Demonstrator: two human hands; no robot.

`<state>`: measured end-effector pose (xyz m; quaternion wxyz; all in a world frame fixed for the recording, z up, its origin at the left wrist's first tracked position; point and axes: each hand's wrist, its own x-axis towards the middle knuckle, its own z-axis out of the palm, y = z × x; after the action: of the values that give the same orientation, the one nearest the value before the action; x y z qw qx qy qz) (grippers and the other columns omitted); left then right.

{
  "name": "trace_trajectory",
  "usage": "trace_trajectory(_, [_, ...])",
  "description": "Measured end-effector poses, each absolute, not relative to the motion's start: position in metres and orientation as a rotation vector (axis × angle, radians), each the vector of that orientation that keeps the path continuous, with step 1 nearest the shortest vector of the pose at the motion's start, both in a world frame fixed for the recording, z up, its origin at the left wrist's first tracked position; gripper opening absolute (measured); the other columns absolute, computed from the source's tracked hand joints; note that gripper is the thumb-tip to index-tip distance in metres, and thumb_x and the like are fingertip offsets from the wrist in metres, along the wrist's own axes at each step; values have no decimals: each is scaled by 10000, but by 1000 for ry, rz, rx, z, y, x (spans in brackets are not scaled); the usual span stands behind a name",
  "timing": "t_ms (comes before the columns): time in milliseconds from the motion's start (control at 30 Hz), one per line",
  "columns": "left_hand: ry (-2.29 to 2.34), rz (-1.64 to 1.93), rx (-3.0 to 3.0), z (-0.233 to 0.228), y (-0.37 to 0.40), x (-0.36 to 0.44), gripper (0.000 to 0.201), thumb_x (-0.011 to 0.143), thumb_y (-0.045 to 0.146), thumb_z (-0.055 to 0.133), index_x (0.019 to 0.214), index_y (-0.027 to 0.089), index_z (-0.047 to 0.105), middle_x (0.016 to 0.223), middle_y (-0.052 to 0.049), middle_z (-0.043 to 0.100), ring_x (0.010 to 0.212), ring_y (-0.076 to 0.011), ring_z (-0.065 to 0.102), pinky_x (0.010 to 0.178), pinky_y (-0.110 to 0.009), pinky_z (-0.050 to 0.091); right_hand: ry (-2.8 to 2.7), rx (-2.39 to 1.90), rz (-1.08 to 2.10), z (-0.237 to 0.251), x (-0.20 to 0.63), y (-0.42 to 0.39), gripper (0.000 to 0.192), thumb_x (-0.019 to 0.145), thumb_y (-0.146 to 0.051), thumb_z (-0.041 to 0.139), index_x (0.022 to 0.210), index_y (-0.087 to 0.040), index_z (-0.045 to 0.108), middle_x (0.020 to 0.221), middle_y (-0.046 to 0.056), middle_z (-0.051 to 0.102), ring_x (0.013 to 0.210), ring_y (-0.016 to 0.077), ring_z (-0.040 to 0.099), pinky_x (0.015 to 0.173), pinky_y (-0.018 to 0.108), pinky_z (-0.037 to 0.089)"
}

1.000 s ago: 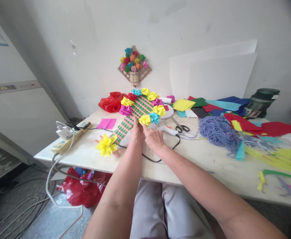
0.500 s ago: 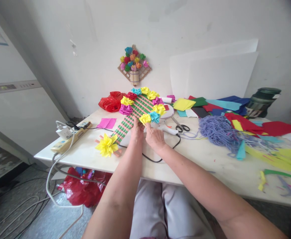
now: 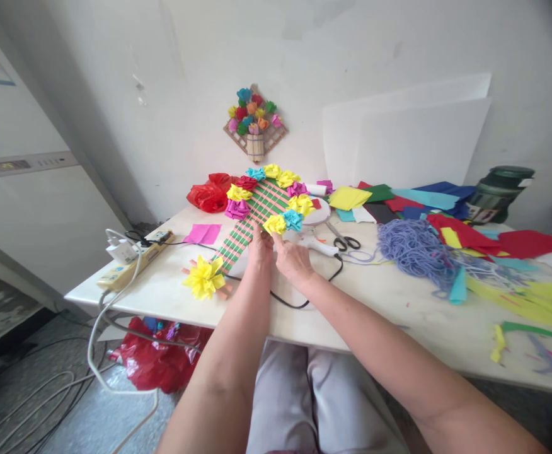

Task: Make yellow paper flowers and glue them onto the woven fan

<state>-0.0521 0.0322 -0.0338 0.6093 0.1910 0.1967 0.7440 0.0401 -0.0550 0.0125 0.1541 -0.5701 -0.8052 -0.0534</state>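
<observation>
Head view: both hands meet at the lower right edge of the green-and-pink woven paper-strip panel [image 3: 252, 217], which lies tilted on the white table [image 3: 361, 302]. The left hand [image 3: 259, 247] presses fingers down on the weave, gripping nothing. The right hand [image 3: 293, 260] pinches at the yellow paper flower [image 3: 275, 224] on the panel's rim; how firmly it is closed cannot be told. Judged step: seating that flower. Next calls for steady pressure without shifting the neighbouring blue paper flower [image 3: 293, 219].
</observation>
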Motion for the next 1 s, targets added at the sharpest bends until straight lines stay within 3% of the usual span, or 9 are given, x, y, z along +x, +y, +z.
trace_trajectory(233, [512, 1826, 402, -26, 27, -47, 299, 771, 456, 646, 846, 169, 605, 805, -67, 680, 926, -207, 656, 851, -314, 481, -2297, -1701, 1, 22, 39, -57, 591, 869, -120, 328, 1455, -189, 296, 1080, 159, 668, 994, 246, 624, 860, 355, 441])
trace_trajectory(633, [513, 1832, 339, -21, 23, -46, 207, 805, 366, 635, 878, 173, 616, 808, -60, 690, 899, -193, 663, 846, -303, 489, -2250, -1730, 67, 27, 37, -62, 585, 867, -141, 359, 1448, -203, 325, 1072, 148, 673, 1004, 241, 623, 865, 339, 439])
trace_trajectory(1000, [522, 1807, 340, -17, 19, -44, 208, 800, 382, 638, 831, 177, 618, 879, -69, 699, 1038, -224, 624, 902, -318, 460, -2220, -1789, 68, 30, 35, -66, 574, 876, -154, 343, 1442, -247, 337, 1038, 122, 683, 990, 224, 633, 835, 319, 451])
